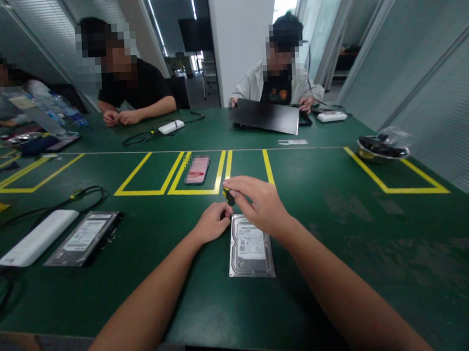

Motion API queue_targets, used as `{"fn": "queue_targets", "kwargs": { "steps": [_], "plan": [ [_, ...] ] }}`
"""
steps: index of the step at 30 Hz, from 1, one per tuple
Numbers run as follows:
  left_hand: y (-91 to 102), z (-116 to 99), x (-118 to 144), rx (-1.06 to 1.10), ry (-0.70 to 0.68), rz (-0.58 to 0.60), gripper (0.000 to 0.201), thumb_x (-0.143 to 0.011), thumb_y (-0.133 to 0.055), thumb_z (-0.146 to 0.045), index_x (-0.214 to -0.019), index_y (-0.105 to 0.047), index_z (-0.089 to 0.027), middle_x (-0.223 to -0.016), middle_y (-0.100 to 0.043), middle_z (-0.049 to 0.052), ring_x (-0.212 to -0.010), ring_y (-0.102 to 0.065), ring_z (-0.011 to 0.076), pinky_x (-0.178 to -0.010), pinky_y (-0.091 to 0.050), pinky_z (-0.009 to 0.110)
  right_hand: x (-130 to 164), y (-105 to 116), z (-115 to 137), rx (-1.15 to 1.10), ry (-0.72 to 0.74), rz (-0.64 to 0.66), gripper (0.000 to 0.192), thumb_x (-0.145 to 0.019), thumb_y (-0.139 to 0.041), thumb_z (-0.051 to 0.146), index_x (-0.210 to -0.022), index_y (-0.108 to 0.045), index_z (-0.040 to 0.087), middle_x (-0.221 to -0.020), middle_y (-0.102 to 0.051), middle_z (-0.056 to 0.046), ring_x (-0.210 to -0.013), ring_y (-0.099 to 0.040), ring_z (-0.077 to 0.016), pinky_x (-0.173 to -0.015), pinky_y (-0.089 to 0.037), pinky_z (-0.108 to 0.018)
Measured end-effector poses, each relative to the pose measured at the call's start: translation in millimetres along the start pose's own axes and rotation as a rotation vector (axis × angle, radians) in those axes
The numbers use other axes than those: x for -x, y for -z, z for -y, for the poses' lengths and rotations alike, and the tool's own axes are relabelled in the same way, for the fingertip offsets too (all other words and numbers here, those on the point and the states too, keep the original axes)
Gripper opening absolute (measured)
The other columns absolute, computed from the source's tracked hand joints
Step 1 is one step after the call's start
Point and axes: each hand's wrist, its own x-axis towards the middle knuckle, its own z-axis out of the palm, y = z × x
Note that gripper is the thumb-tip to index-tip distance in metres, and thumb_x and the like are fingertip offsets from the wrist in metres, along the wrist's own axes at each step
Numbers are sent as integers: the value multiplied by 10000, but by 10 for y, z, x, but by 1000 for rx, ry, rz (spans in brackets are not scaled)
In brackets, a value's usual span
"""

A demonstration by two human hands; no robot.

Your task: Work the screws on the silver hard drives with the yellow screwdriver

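A silver hard drive (251,248) with a white label lies flat on the green table in front of me. My right hand (259,198) is closed around the short black-and-yellow handle of a screwdriver (229,196), held roughly upright above the drive's far left corner. At that same corner, my left hand (215,222) has its thumb and fingers pinched together by the screwdriver's lower end. What sits between those fingertips is too small to make out. The screwdriver's tip is hidden, and my right hand covers the drive's far right part.
Left of me lie a second hard drive (86,238) in a clear bag and a white power strip (39,238) with a black cable. A phone (197,170) rests inside yellow tape. At right stands a bowl (382,149) of dark items. Across, a person holds a black panel (268,116).
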Motion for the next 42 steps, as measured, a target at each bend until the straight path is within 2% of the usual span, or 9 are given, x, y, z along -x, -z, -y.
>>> {"fn": "queue_targets", "kwargs": {
  "steps": [5,11,14,17,22,26,31,37,42],
  "plan": [
    [3,-6,0,17,5,4,61,-717,-496,-122,-727,-516,-179,-716,-573,-11,-700,-501,165,-641,-356,290,4,13,5,64,-72,-24,177,-924,-559,233,-1033,-687,175,-977,-650,-79,-903,-631,-173,-788,-535,-316],
    [-10,17,-5,-5,2,2,55,-738,-497,-140,-756,-528,-181,-741,-589,-5,-716,-519,174,-663,-377,299,-2,8,23,5,-25,-2,258,-935,-464,146,-1096,-663,176,-1168,-670,-94,-1136,-608,-195,-987,-485,-385],
    [0,1,-8,-2,7,8,49,-734,-493,-137,-723,-501,-184,-717,-574,-8,-698,-502,168,-655,-372,295,-7,10,21,2,-34,11,216,-936,-484,163,-1060,-658,189,-1061,-687,-71,-1035,-632,-183,-912,-510,-354],
    [8,-11,-10,48,-6,18,57,-725,-489,-127,-733,-491,-184,-729,-565,-11,-696,-492,160,-653,-372,286,-5,15,19,35,-84,1,133,-923,-556,220,-1003,-656,186,-959,-641,-60,-921,-609,-175,-807,-510,-313],
    [8,-6,-10,68,-17,11,59,-724,-486,-126,-736,-491,-183,-735,-564,-9,-710,-492,163,-671,-370,292,2,10,17,34,-98,-35,111,-913,-589,255,-965,-658,185,-957,-583,-63,-896,-578,-174,-775,-495,-307],
    [12,-13,-10,40,-7,12,57,-719,-489,-130,-721,-502,-186,-712,-561,-9,-700,-485,167,-664,-356,297,-6,14,11,48,-85,-41,101,-918,-564,221,-949,-656,194,-925,-618,-56,-900,-589,-181,-801,-490,-331],
    [4,-6,-12,16,-1,9,56,-730,-495,-133,-721,-517,-183,-707,-570,-8,-697,-497,169,-649,-360,294,-16,14,9,3,-29,-28,201,-921,-498,140,-1028,-656,205,-1042,-678,-62,-1019,-614,-192,-905,-480,-378],
    [1,1,-13,57,-12,4,60,-733,-491,-130,-744,-524,-180,-723,-575,-11,-692,-504,161,-653,-378,288,-5,2,7,13,-83,-41,117,-900,-599,232,-981,-665,180,-952,-610,-67,-919,-598,-184,-808,-506,-331],
    [1,15,-10,7,-6,5,60,-728,-512,-137,-751,-549,-179,-730,-588,-8,-712,-509,173,-664,-369,295,-10,14,12,22,-32,-10,223,-904,-505,133,-1075,-632,199,-1047,-673,-68,-1002,-609,-199,-896,-485,-382]
  ]
}}
